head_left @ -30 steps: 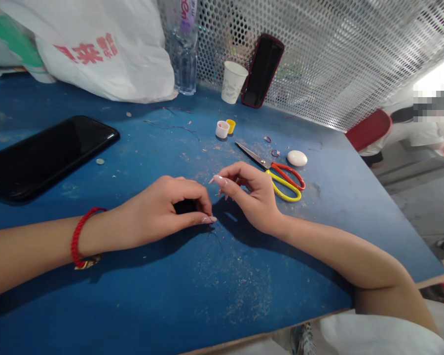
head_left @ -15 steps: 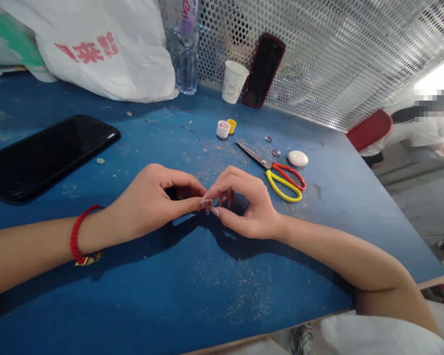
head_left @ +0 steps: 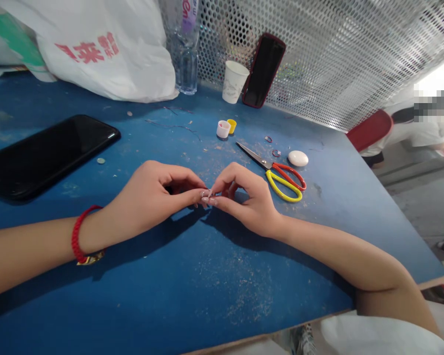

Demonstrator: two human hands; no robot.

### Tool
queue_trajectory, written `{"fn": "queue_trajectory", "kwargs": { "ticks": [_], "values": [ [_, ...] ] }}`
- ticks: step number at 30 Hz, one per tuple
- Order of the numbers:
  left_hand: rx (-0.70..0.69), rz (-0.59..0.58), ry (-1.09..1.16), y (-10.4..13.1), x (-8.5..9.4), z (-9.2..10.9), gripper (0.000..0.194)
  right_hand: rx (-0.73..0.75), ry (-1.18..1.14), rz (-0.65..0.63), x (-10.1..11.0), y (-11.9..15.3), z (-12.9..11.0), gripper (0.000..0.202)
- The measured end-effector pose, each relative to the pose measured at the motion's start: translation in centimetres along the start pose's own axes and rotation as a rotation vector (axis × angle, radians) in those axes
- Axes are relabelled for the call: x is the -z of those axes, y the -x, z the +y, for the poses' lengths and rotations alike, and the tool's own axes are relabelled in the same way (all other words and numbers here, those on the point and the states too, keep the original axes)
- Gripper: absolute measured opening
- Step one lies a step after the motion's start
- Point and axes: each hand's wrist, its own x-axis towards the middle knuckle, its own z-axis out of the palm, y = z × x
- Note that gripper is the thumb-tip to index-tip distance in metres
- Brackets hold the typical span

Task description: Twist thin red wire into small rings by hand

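Note:
My left hand (head_left: 151, 199), with a red braided bracelet (head_left: 79, 236) at the wrist, is closed in a pinch above the blue table (head_left: 163, 305). Fingertip to fingertip with it, my right hand (head_left: 247, 197) also pinches. Whatever lies between the fingertips is too small and covered to make out. Beyond my right hand lie scissors (head_left: 272, 167) with one red and one yellow handle, blades pointing away to the left. Near them are two small red rings (head_left: 276, 153) of cord or thread and a white oval object (head_left: 298, 158).
A black phone (head_left: 52, 155) lies at the left. Small white (head_left: 223, 129) and yellow (head_left: 231, 126) caps stand mid-table. Along the back are a white plastic bag (head_left: 107, 59), a bottle (head_left: 187, 64), a paper cup (head_left: 234, 81) and a red-edged phone (head_left: 263, 69) leaning on perforated metal (head_left: 318, 59).
My right thumb and index finger have drawn together and moved slightly up and left, closing against the left fingertips. The things on the table are unmoved.

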Motion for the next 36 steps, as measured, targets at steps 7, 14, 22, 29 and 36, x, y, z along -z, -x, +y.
{"fn": "queue_trajectory", "kwargs": {
  "ticks": [7, 14, 22, 29, 36],
  "values": [
    [-0.091, 0.033, -0.016, 0.2, -0.1, -0.7, 0.018, -0.039, 0.025, 0.003, -0.1, -0.1, -0.1, 0.021],
    [-0.085, -0.003, -0.003, 0.2, 0.1, -1.0, 0.019, -0.052, 0.065, 0.000, 0.0, 0.0, -0.1, 0.025],
    [-0.057, -0.044, 0.061, -0.1, 0.0, -0.1, 0.022, -0.052, 0.028, 0.042, -0.2, 0.2, -0.1, 0.014],
    [-0.167, -0.067, -0.108, -0.1, -0.2, 0.3, 0.034, -0.010, 0.022, -0.006, -0.2, 0.1, 0.0, 0.019],
    [-0.285, -0.074, -0.181, 0.0, -0.2, 0.3, 0.041, 0.160, 0.066, -0.011, -0.2, 0.0, 0.1, 0.016]
  ]
}}
